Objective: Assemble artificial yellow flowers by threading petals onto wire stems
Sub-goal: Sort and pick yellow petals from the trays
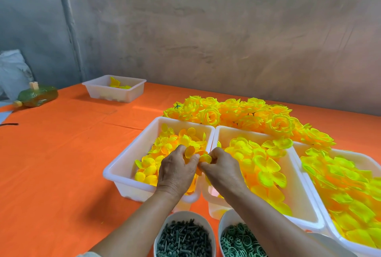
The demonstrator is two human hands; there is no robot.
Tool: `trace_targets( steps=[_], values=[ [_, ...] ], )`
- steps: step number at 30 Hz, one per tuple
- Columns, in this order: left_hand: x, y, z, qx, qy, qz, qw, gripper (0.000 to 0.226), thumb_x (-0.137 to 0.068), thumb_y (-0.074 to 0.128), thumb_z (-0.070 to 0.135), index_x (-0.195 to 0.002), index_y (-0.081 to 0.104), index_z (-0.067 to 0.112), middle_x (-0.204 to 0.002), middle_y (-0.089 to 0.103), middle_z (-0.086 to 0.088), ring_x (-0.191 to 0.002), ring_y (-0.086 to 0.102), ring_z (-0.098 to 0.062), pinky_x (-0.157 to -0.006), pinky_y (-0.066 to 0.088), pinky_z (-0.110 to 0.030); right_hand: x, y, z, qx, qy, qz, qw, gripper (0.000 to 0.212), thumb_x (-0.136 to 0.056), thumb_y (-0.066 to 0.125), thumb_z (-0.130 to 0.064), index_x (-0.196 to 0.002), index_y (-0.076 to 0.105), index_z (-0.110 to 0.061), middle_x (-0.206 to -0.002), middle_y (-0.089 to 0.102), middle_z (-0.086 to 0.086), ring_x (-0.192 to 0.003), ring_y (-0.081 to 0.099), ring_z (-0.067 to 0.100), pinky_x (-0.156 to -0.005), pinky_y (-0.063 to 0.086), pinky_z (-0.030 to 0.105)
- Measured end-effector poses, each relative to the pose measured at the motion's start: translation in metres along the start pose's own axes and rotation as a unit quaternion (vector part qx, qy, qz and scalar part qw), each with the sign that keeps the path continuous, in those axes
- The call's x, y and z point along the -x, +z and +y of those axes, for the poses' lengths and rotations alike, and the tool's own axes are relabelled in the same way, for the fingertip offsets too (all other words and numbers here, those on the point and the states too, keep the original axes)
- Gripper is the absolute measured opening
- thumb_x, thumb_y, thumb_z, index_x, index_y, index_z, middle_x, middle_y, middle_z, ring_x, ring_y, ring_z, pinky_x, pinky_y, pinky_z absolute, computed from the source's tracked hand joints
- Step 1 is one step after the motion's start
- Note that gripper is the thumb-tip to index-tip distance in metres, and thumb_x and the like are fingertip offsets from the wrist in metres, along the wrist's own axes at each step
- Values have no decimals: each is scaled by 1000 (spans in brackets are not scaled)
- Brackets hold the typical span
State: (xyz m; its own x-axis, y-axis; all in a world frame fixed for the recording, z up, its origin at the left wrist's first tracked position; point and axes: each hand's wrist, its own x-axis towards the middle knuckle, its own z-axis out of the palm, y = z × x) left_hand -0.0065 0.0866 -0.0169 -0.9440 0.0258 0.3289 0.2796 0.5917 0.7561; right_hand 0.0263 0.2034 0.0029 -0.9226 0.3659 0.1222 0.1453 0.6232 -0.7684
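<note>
Both hands meet over the inner edge of the left white bin (121,166), which holds small yellow petals. My left hand (176,171) pinches a small yellow petal piece (190,151) between thumb and fingers. My right hand (221,169) has its fingers curled round another petal (205,158), touching the left hand's fingertips. No stem shows between the hands. A middle bin (227,132) holds larger yellow petals, and a right bin (362,158) holds more. Finished yellow flowers (243,115) are piled behind the bins.
Two white bowls sit at the near edge: one with dark green stems (183,238), one with green rings (239,240). A further white bin (115,91) with a few petals stands far left on the orange tablecloth (61,164). A green bottle (37,95) lies at the left edge.
</note>
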Motion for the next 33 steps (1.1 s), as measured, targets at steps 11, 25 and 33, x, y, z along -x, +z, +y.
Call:
trace_targets(
  steps=[11, 25, 33],
  values=[
    [1, 6, -1, -18, -38, 1, 999, 20, -95, 51, 41, -101, 51, 22, -87, 73, -10, -91, 66, -36, -78, 50, -44, 14, -7, 6, -236, -41, -39, 970, 12, -80, 60, 1, -77, 56, -9, -65, 41, 6, -60, 36, 17, -56, 30, 34],
    [-4, 5, 3, -20, -128, 11, 992, 33, -95, 55, 25, -121, 46, 8, -118, 64, -18, -110, 60, -38, -87, 46, -40, -10, -58, -39, -430, -98, 147, 885, 20, -88, 58, 0, -78, 55, -17, -63, 55, -3, -51, 47, 11, -45, 39, 24],
    [-7, 2, 5, -48, -198, -6, 979, 48, -85, 50, 8, -131, 37, 12, -133, 37, -17, -110, 56, -42, -82, 42, -39, -59, -16, -32, -297, 166, -83, 937, 46, -86, 69, -39, -115, 52, -8, -104, 58, 12, -85, 64, 23, -81, 56, 34]
  ],
)
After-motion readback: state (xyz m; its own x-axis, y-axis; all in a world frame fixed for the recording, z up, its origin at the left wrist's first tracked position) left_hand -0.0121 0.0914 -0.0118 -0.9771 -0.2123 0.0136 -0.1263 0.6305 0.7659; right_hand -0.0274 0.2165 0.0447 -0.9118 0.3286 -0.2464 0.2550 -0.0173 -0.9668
